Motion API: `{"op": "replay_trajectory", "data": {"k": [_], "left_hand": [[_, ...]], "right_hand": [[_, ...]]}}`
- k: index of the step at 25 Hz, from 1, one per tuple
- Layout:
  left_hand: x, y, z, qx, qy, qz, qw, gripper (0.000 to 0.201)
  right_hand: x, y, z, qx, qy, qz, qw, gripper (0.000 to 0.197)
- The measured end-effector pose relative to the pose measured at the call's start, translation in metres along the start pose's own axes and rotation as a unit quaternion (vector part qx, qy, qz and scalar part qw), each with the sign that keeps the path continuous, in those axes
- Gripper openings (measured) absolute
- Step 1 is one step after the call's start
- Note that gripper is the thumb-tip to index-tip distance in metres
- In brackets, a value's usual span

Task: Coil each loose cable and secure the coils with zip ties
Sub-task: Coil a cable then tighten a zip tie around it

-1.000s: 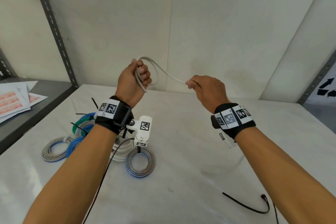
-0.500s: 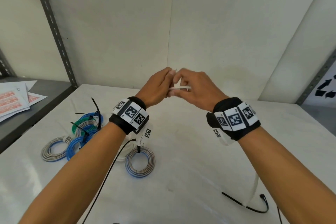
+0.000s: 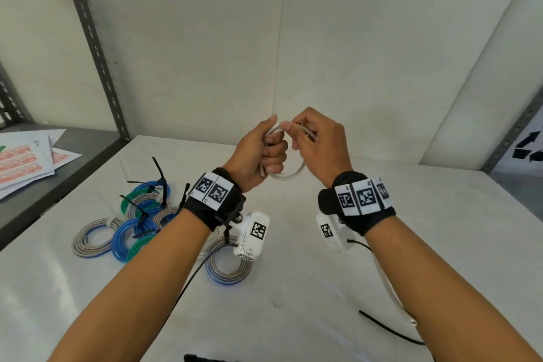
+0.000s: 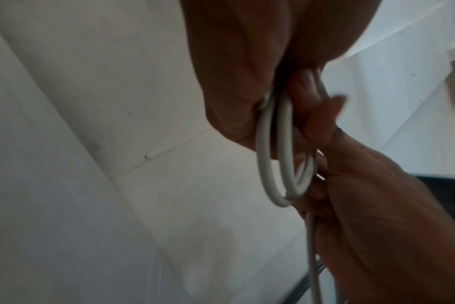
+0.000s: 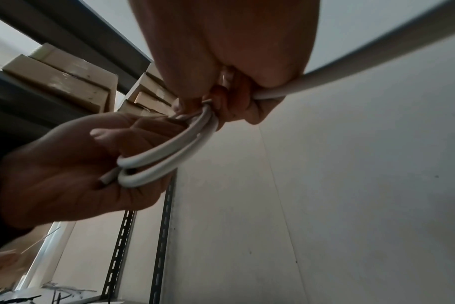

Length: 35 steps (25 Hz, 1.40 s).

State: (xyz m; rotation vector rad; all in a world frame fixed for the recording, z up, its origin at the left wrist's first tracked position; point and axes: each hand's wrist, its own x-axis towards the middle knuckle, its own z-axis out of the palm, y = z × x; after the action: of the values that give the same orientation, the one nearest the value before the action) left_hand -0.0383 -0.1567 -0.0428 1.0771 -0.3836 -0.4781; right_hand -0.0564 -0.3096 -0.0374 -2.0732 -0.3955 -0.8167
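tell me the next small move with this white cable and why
Probably the right hand should draw up more slack and lay another loop into the left hand. The white cable shows only a couple of loops in the left grip, and a loose tail still hangs below the right wrist, so it looks too early for the black zip tie on the table.

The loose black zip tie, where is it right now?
In the head view the zip tie lies on the table, lower right, beside the right forearm.
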Motion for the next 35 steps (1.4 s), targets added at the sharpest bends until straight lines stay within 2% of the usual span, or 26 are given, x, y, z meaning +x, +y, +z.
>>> {"op": "replay_trajectory", "data": {"k": [4, 12, 14, 16, 17, 19, 22, 25, 27, 31, 33, 35], "left_hand": [[0.001, -0.005, -0.003, -0.024, 0.022, 0.003, 0.999, 0.05], [-0.001, 0.026, -0.052, -0.127, 0.077, 0.093, 0.985, 0.044], [-0.002, 0.024, -0.054, -0.16, 0.079, 0.098, 0.979, 0.044], [-0.002, 0.022, -0.056, -0.204, 0.079, 0.108, 0.97, 0.042], [-0.002, 0.022, -0.057, -0.226, 0.08, 0.117, 0.964, 0.042], [-0.001, 0.022, -0.061, -0.241, 0.089, 0.137, 0.957, 0.043], [0.001, 0.017, -0.059, -0.193, 0.114, 0.163, 0.961, 0.042], [0.008, 0.015, -0.054, -0.176, 0.126, 0.169, 0.961, 0.041], [0.012, 0.018, -0.054, -0.166, 0.136, 0.17, 0.962, 0.041], [0.012, 0.014, -0.043, -0.073, 0.159, 0.158, 0.972, 0.038], [0.013, 0.005, -0.036, 0.021, 0.16, 0.151, 0.975, 0.037], [0.013, -0.004, -0.031, 0.098, 0.142, 0.15, 0.974, 0.037]], "right_hand": [[0.002, 0.008, 0.001, 0.006, -0.011, 0.017, 1.0, 0.027], [-0.004, 0.047, -0.031, -0.066, -0.064, 0.101, 0.991, 0.005], [-0.005, 0.047, -0.028, -0.14, -0.056, 0.093, 0.984, 0.012], [-0.007, 0.047, -0.026, -0.218, -0.081, 0.075, 0.97, 0.011], [-0.008, 0.047, -0.025, -0.224, -0.097, 0.073, 0.967, 0.009], [-0.012, 0.048, -0.023, -0.162, -0.127, 0.078, 0.975, 0.022], [-0.018, 0.04, -0.022, -0.018, -0.163, 0.119, 0.979, 0.02], [-0.018, 0.033, -0.018, 0.069, -0.242, 0.146, 0.957, 0.031], [-0.016, 0.035, -0.017, 0.029, -0.259, 0.122, 0.958, 0.039], [-0.009, 0.038, -0.015, -0.097, -0.201, 0.031, 0.974, 0.029], [-0.009, 0.034, -0.011, -0.091, -0.179, -0.001, 0.98, 0.021], [-0.011, 0.023, -0.006, -0.037, -0.16, 0.009, 0.986, 0.014]]}}
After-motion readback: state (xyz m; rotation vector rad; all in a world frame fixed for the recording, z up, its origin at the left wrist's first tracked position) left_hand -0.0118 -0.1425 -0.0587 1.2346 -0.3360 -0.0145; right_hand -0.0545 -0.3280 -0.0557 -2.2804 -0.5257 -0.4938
